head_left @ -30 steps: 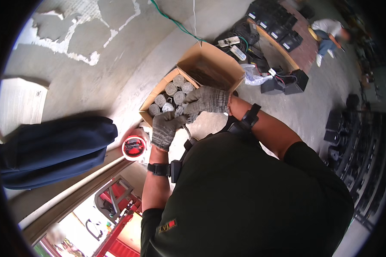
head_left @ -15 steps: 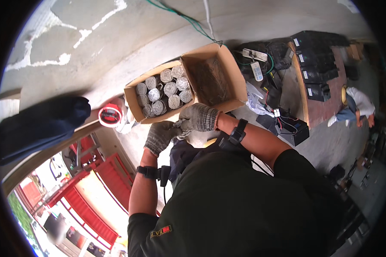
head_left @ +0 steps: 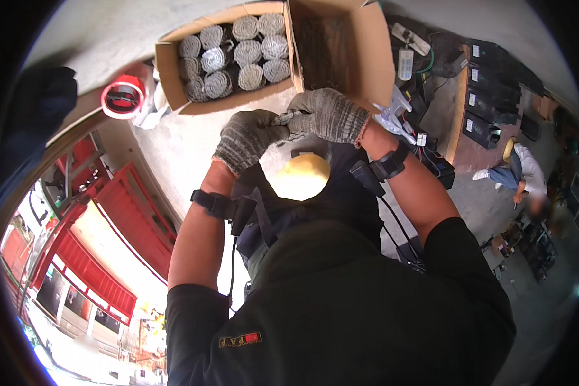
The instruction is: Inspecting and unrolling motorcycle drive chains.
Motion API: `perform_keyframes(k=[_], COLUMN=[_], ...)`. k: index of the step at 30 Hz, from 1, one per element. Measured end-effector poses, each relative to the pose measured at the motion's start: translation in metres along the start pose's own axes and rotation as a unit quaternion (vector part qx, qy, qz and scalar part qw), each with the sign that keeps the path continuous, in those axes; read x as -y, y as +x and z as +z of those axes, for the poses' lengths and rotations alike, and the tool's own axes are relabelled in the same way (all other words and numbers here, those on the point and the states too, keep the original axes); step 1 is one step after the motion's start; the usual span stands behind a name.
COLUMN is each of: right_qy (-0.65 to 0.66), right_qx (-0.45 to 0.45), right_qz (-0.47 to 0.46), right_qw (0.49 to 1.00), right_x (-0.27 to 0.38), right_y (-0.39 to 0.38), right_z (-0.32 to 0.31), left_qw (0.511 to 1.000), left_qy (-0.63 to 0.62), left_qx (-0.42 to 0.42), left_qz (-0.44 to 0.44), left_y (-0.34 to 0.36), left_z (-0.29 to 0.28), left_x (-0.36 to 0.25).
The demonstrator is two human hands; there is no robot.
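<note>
Both my hands wear grey knit gloves and meet in front of me, just below two cardboard boxes. My left hand (head_left: 248, 136) is closed, its fingertips pinched toward the other hand. My right hand (head_left: 331, 116) is closed too, bent over at the same spot. A small greyish bit shows between the fingertips; its kind is too small to make out. Beyond my hands, the left cardboard box (head_left: 235, 107) holds several grey spiral rolls (head_left: 247, 53). Beside it, the right cardboard box (head_left: 373, 61) stands open with a dark inside.
Below my hands is a round yellow object (head_left: 303, 177). A red and white bucket (head_left: 123, 96) stands left of the boxes. Power strips (head_left: 405, 64), cables and black battery-like blocks (head_left: 482, 103) lie on the right. A person (head_left: 524, 168) crouches at the far right. Red metal panels (head_left: 135, 209) stand left.
My view has shifted, so the boxes sit higher in the picture and the yellow object shows more fully. My gloved hands stay together, pinching at the same spot.
</note>
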State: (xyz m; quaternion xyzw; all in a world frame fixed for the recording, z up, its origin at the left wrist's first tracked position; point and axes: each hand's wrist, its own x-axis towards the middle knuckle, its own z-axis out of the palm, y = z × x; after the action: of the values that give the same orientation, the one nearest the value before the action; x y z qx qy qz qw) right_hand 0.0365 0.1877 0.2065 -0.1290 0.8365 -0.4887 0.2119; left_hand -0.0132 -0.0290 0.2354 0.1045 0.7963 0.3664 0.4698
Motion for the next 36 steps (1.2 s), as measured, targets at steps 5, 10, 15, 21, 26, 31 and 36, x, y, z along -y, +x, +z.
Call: perform_keyframes(k=[5,10,15,21,26,31,36], right_qy=[-0.093,-0.044,-0.112,-0.102,-0.147,-0.13,-0.114], right_qx=[0.002,0.047,0.051,0.017,0.004,-0.043,-0.044], right_qz=[-0.107,-0.017,-0.19,-0.229,-0.161,-0.181,-0.144], right_qw=[0.99,0.998,0.974,0.968,0.976,0.974,0.982], right_x=[-0.05,-0.088,-0.136,-0.179,-0.185,-0.186,-0.178], right_y=[0.026,0.051,0.068,0.078,0.062,0.019,-0.003], right_z=[0.035,0.057,0.073,0.087,0.096,0.108,0.099], left_qw=[0.991,0.99,0.986,0.964,0.972,0.975,0.977], left_qy=[-0.132,-0.138,-0.165,-0.215,-0.185,-0.141,-0.124], left_qx=[-0.029,-0.021,-0.038,-0.126,-0.132,-0.147,-0.148], left_qz=[0.007,-0.021,-0.003,0.095,0.055,0.089,0.096], left_y=[0.024,0.058,0.089,0.124,0.124,0.103,0.09], left_z=[0.023,0.042,0.058,0.085,0.103,0.139,0.148], left_x=[0.057,0.113,0.153,0.188,0.179,0.162,0.151])
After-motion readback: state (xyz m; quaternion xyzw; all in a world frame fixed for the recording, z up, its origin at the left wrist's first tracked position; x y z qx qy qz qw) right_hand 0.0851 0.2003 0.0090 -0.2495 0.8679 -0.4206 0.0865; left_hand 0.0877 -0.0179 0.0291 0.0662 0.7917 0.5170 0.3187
